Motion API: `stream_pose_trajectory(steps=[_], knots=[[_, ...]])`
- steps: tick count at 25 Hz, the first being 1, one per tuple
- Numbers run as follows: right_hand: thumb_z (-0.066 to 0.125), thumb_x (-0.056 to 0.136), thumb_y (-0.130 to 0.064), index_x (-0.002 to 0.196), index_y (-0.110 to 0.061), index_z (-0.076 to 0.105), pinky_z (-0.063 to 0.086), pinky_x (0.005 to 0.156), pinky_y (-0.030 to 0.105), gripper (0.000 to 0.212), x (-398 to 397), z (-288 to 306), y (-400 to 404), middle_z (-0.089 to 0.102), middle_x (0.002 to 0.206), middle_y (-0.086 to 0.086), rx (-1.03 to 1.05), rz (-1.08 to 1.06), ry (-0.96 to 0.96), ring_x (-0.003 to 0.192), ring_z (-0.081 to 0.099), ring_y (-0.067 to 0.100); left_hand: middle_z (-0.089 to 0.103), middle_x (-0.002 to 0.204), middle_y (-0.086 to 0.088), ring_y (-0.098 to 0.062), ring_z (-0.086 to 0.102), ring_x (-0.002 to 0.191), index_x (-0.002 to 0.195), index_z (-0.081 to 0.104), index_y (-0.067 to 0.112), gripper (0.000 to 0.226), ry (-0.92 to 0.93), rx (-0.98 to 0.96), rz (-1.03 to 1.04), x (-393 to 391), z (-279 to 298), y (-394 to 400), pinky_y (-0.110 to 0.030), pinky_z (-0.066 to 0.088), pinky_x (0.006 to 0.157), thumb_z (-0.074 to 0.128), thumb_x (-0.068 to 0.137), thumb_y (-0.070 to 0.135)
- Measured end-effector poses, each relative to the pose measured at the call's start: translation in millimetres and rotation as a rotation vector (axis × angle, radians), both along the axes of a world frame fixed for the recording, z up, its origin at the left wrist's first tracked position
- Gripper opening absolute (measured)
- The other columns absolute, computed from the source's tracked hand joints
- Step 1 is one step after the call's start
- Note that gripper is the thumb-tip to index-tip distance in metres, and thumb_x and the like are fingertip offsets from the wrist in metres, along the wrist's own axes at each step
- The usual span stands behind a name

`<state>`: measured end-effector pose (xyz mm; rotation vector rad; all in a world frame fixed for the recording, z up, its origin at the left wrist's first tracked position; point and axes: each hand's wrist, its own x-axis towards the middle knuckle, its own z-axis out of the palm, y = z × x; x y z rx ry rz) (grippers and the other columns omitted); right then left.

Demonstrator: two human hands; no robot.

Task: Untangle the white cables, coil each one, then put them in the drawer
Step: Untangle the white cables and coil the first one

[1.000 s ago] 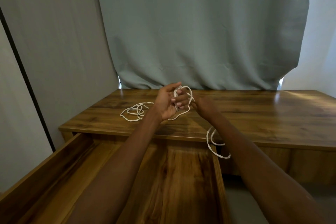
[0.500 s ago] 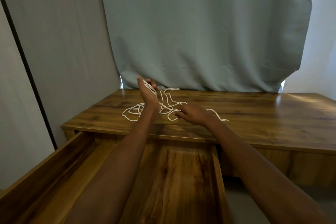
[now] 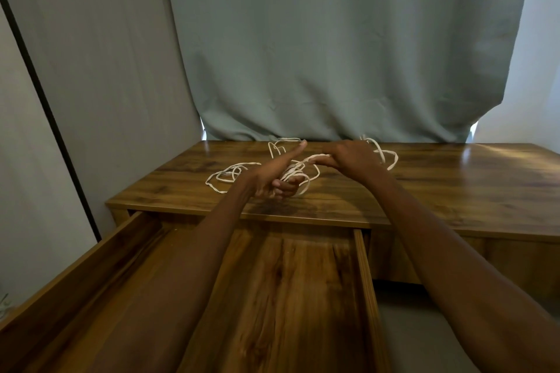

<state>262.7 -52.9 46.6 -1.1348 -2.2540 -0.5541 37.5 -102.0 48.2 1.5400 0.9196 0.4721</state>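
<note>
Head view: both my arms reach fwd over the open drawer (image 3: 362,263) to the desk (image 3: 454,188). My left hand (image 3: 274,175) sits above the desk's front-left part, index finger straight out and pointing to the back edge, other fingers curled in around a bunch of white cable strands. My right hand (image 3: 351,159) is just right of it, nearer the back edge, thumb & fingertips pinching one strand that runs across to the left hand. Hands are close but apart, w/ the strand stretched between them.

The cables (image 3: 233,174) are still a loose tangle on the desk: one set of loops lies towards the left edge, another bit near the back edge by the curtain (image 3: 333,39), more loops right of my right hand, partly hidden behind it. Can't tell how many cables there are or where each ends.

Drawer is pulled out below the desk's front edge, wood bottom bare where my arms don't cover it. Curtain hangs behind the desk, touching its back edge.
</note>
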Motion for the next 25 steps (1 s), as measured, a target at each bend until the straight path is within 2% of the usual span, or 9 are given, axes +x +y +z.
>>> stream_pose_trajectory(steps=[3,6,11,15,17,19,21,23,25], knots=[[0.032,0.094,-0.069,0.103,-0.022,0.074,0.053,0.077,0.044,0.063,-8,-15,10,0.074,0.096,0.009,-0.173,-0.079,0.049,0.088,0.068,0.031,0.017,0.035,0.002,-0.015,0.015,0.035,0.054,0.031,0.017,0.063,-0.429,-0.146,-0.161,13,5,-13,-0.031,0.017,0.048,0.039,0.096,0.064],[0.050,0.097,-0.042,0.111,-0.010,0.072,0.054,0.082,0.046,0.041,-31,-27,10,0.074,0.108,0.015,-0.338,0.074,0.224,0.097,0.068,0.035,0.020,0.036,0.003,-0.014,0.023,0.038,0.055,0.042,0.017,0.049,-0.805,-0.097,-0.153,29,1,-16,-0.029,0.020,0.049,0.039,0.098,0.041],[0.055,0.101,-0.045,0.111,-0.019,0.068,0.040,0.070,0.032,0.031,-48,-53,-2,0.072,0.103,0.007,-0.435,0.110,0.331,0.094,0.066,0.027,0.033,0.041,0.002,-0.015,0.034,0.044,0.060,0.043,0.017,0.040,-1.293,0.133,0.359,24,5,3,-0.030,0.031,0.053,0.038,0.098,0.027],[0.051,0.103,-0.043,0.110,-0.016,0.068,0.035,0.067,0.031,0.032,-53,-58,-13,0.070,0.101,0.012,-0.463,0.129,0.169,0.095,0.065,0.030,0.041,0.053,-0.001,-0.015,0.038,0.056,0.068,0.049,0.016,0.040,-1.388,0.239,0.793,3,10,19,-0.028,0.036,0.058,0.043,0.103,0.034],[0.050,0.104,-0.035,0.113,-0.018,0.070,0.034,0.069,0.030,0.027,-55,-52,-20,0.071,0.107,0.011,-0.410,0.133,0.069,0.101,0.064,0.029,0.044,0.058,-0.001,-0.012,0.042,0.055,0.071,0.048,0.016,0.040,-1.120,0.406,1.009,-1,7,20,-0.024,0.037,0.056,0.043,0.105,0.035],[0.049,0.103,-0.031,0.119,-0.029,0.071,0.038,0.072,0.031,0.026,-55,-47,-24,0.071,0.117,0.004,-0.318,0.114,-0.010,0.109,0.063,0.025,0.044,0.061,-0.001,-0.010,0.043,0.055,0.068,0.044,0.016,0.043,-0.549,0.738,1.181,-6,-1,25,-0.024,0.038,0.055,0.039,0.107,0.034],[0.050,0.102,-0.029,0.124,-0.031,0.068,0.046,0.076,0.035,0.029,-51,-42,-24,0.070,0.124,0.003,-0.232,0.094,-0.037,0.111,0.064,0.027,0.047,0.067,-0.006,-0.019,0.051,0.065,0.069,0.046,0.013,0.046,0.067,1.062,1.094,-15,-14,33,-0.034,0.042,0.067,0.035,0.107,0.038],[0.051,0.101,-0.031,0.127,-0.030,0.066,0.049,0.075,0.037,0.030,-45,-38,-18,0.072,0.119,0.006,-0.143,0.048,-0.048,0.105,0.067,0.030,0.062,0.080,-0.014,-0.031,0.061,0.083,0.075,0.057,0.006,0.055,0.530,1.075,0.871,-23,-24,34,-0.040,0.044,0.080,0.032,0.106,0.044],[0.050,0.101,-0.039,0.120,-0.029,0.068,0.047,0.070,0.037,0.029,-35,-35,-11,0.075,0.108,0.006,-0.060,-0.025,-0.083,0.095,0.069,0.031,0.068,0.082,-0.014,-0.031,0.064,0.087,0.073,0.064,0.003,0.075,0.694,0.877,0.692,-22,-29,27,-0.040,0.044,0.083,0.026,0.101,0.061]])
